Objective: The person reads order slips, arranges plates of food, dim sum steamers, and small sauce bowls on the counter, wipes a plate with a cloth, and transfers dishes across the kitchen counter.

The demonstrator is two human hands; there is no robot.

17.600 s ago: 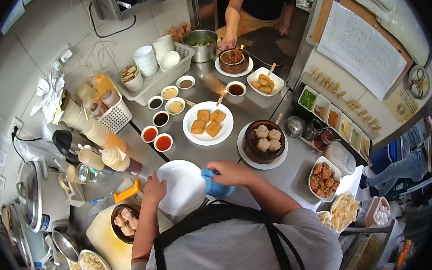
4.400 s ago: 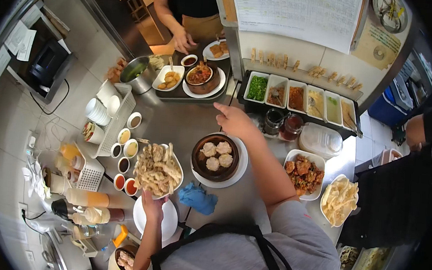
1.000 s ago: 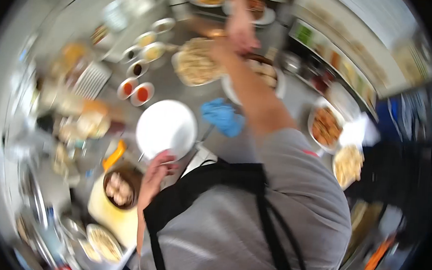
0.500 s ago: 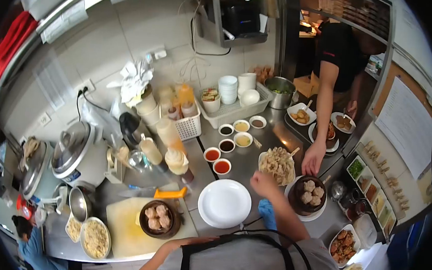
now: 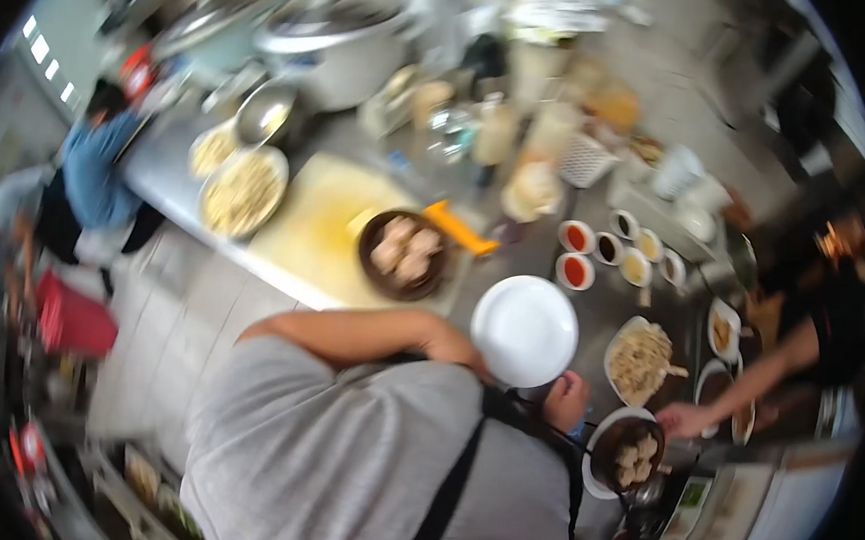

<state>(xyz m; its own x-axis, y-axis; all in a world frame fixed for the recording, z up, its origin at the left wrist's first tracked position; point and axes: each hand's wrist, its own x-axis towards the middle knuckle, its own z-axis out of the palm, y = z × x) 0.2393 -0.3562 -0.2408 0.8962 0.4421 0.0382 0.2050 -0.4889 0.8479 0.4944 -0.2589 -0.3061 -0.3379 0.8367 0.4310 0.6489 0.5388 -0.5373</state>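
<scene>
Counter (image 5: 174, 167): stretched in steel toward the far left, softened by blur.

Plate (image 5: 526, 329): lay flat and round, giving no long axis; sat ahead of and between both hands, too evenly placed to call one nearer.

Left hand (image 5: 462, 352): lay by the near left edge of the plate; too smeared to tell how far open, whether touching, or holding anything.

Right hand (image 5: 566, 402): curled closed by the near right edge, with no held object visible; could not tell contact.

Dark bowl (image 5: 406, 291): sat on the cutting board (image 5: 309, 246), left of the plate, nearer the left hand, with dumplings (image 5: 409, 251) inside.

Oval dish (image 5: 640, 360): stood right of the plate, nearer the right hand, heaped with pale food.

Co-worker's hand (image 5: 683, 420): reached in from the right, beside the dark pot (image 5: 607, 453).
</scene>
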